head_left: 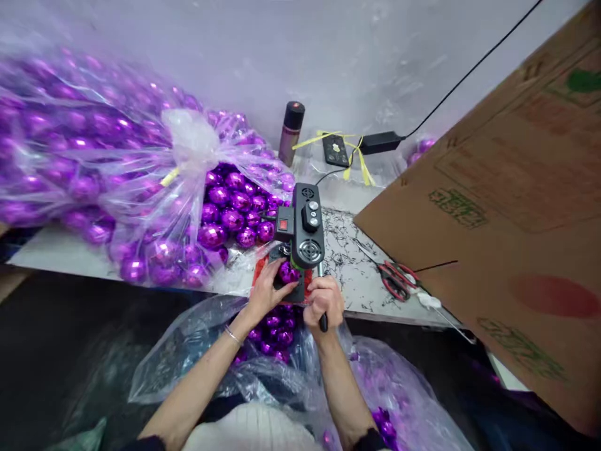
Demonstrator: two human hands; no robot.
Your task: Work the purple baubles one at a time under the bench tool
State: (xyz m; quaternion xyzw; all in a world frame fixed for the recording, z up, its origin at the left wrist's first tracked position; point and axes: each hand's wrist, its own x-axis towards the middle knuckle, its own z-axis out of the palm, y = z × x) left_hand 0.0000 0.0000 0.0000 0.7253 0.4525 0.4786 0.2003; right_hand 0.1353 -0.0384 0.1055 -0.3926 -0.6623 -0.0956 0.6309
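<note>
A small black bench drill press [308, 225] with a red switch stands on a red mat [259, 275] at the table's front edge. Beneath its head, my left hand [268, 289] grips a shiny purple faceted ball [288, 272] between thumb and fingers. My right hand [325, 302] is wrapped round the press's lever handle [323, 322], whose black end pokes out below the fist. Whether a bit touches the ball is hidden by the head. More purple balls [277, 335] lie in a clear plastic bag [173, 351] just below my hands.
Big clear bags of purple balls [84, 144] fill the left. Behind the press stand a spray can [291, 133], a phone [335, 150] and a power adapter [380, 143] with its cord. Red-handled scissors [397, 280] lie beside a large cardboard box [498, 219] amid dark shavings [345, 263].
</note>
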